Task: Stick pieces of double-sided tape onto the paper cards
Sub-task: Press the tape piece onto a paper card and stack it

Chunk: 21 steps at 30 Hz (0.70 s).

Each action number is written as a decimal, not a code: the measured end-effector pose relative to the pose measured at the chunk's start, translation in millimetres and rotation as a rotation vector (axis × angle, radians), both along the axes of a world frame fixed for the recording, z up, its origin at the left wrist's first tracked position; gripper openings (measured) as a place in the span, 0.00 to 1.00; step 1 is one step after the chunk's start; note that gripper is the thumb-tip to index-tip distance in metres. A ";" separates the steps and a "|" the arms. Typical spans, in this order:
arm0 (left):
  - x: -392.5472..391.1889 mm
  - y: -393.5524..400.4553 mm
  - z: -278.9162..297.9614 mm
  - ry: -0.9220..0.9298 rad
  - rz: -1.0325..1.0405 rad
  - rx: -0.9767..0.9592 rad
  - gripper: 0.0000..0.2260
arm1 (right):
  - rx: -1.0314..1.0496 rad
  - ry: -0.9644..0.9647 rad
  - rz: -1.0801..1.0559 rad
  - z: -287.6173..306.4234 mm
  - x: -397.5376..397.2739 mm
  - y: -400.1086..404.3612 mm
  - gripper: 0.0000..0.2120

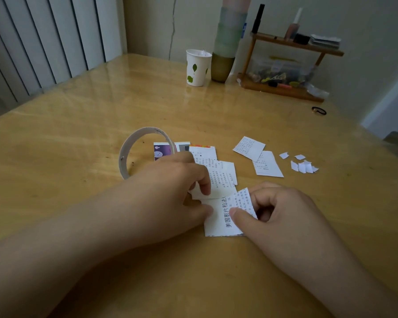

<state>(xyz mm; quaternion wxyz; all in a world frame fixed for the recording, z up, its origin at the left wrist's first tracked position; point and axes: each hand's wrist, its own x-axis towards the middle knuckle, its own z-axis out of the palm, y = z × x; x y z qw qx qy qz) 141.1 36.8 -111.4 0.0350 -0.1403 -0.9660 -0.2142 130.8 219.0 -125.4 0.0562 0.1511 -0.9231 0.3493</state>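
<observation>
Two bare forearms reach in from the near edge of a glossy honey-coloured wooden table (78, 115). The right hand (283, 210) pinches a small white printed paper slip (244, 199) between thumb and curled fingers, lifting it off the large-lettered white paper card (221, 222) beneath. The left hand (170, 182) pins that card's left edge with its thumb, its bent fingers pressing the overlapping printed cards (223, 173) behind. Paper this thin looks nearly weightless, limp and easy to crease or tear; edges and corners seem the safest hold, with a flat fingertip to keep it from sliding on the slick varnish. Behind the left hand stands a thin grey ring of double-sided tape (133, 150), almost used up and probably clingy. 2 more white printed cards (257, 157) lie well apart to the right, beside a scatter of small white torn scraps (302, 165). A leaf-patterned white paper cup (198, 67) stands far back.
</observation>
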 end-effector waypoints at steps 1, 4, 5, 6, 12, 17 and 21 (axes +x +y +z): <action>0.0 0.2 -1.1 -0.006 -0.007 -0.014 0.09 | 0.004 -0.005 0.007 0.1 -0.1 0.3 0.19; -0.9 1.0 -2.9 -0.022 -0.008 -0.058 0.14 | -0.033 -0.057 0.047 2.4 0.5 2.8 0.16; -1.4 1.2 -2.8 -0.022 -0.004 -0.058 0.14 | -0.079 -0.086 0.056 3.0 0.6 3.9 0.13; -1.5 1.1 -2.7 -0.022 -0.003 -0.058 0.14 | -0.133 -0.117 0.062 3.6 0.7 4.7 0.10; -1.6 1.8 -1.7 -0.042 -0.009 -0.045 0.15 | -0.153 -0.160 0.051 1.7 -1.6 11.2 0.10; -2.0 1.6 -2.8 -0.050 -0.010 -0.050 0.13 | -0.026 -0.054 0.024 5.1 -1.9 14.9 0.12; -0.5 0.8 -2.6 -0.056 -0.017 -0.043 0.12 | -0.027 -0.114 0.026 4.4 -4.8 16.5 0.15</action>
